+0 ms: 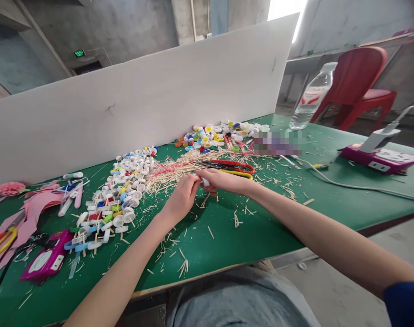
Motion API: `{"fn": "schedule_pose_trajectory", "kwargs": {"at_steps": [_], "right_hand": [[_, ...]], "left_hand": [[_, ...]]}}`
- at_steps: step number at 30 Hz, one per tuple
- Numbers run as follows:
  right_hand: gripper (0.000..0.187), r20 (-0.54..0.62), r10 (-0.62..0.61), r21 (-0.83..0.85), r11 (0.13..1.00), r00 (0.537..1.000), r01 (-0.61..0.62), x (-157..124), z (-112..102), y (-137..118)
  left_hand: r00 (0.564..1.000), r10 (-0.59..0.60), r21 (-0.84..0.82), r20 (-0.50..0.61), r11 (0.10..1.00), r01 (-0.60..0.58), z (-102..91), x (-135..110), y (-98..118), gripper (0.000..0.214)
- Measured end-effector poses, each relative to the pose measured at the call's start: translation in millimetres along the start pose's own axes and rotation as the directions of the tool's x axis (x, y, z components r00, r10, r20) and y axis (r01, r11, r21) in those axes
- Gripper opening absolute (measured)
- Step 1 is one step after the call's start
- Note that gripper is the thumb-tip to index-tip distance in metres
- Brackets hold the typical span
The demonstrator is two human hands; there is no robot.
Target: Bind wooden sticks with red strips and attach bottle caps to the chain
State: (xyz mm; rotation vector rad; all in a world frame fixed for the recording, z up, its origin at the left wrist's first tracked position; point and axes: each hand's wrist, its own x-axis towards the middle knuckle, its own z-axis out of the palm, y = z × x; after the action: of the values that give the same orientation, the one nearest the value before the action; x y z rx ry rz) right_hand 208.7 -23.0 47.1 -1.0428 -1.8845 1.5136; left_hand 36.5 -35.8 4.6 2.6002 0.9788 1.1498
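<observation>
My left hand (183, 196) and my right hand (223, 180) meet above the front middle of the table, fingers closed. A small white bottle cap (205, 182) shows between them, gripped by the fingers of my right hand. My left fingertips pinch right beside the cap; what they hold is hidden. Just behind my hands lies a heap of thin wooden sticks (174, 175), with red-and-yellow-handled scissors (236, 167) on its right side. To the left spreads a pile of bottle caps (125, 188), mostly white, several with sticks through them.
More coloured caps (207, 136) lie by the white partition (193, 86). On the right are a water bottle (314, 97), a purple power strip (380, 156) and a white cable (350, 184). Another purple box (48, 256), pink paper (39, 211) and yellow-handled scissors (4, 243) sit left.
</observation>
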Motion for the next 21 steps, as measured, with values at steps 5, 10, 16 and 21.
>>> {"fn": "schedule_pose_trajectory", "kwargs": {"at_steps": [5, 10, 16, 21], "right_hand": [[0.034, -0.070, 0.005, -0.061, 0.998, 0.998, -0.010, 0.3, 4.3, -2.9], [0.034, -0.157, -0.062, -0.108, 0.993, 0.986, 0.045, 0.3, 1.6, -4.2], [0.030, -0.151, -0.150, -0.183, 0.976, 0.977, 0.122, -0.3, -0.5, -2.7], [0.021, -0.218, -0.109, -0.242, 0.969, 0.970, 0.055, 4.3, 3.9, 0.6]], "left_hand": [[0.999, -0.054, -0.053, -0.002, 0.997, 0.054, 4.2, -0.1, -2.5, 0.015], [0.979, -0.201, -0.230, -0.031, 0.955, 0.188, 8.4, 1.9, -5.6, 0.017], [0.932, -0.362, -0.416, 0.010, 0.846, 0.333, 5.9, 2.1, -5.3, 0.022], [0.898, -0.436, -0.309, 0.054, 0.848, 0.430, 4.8, 1.8, -7.5, 0.017]]}}
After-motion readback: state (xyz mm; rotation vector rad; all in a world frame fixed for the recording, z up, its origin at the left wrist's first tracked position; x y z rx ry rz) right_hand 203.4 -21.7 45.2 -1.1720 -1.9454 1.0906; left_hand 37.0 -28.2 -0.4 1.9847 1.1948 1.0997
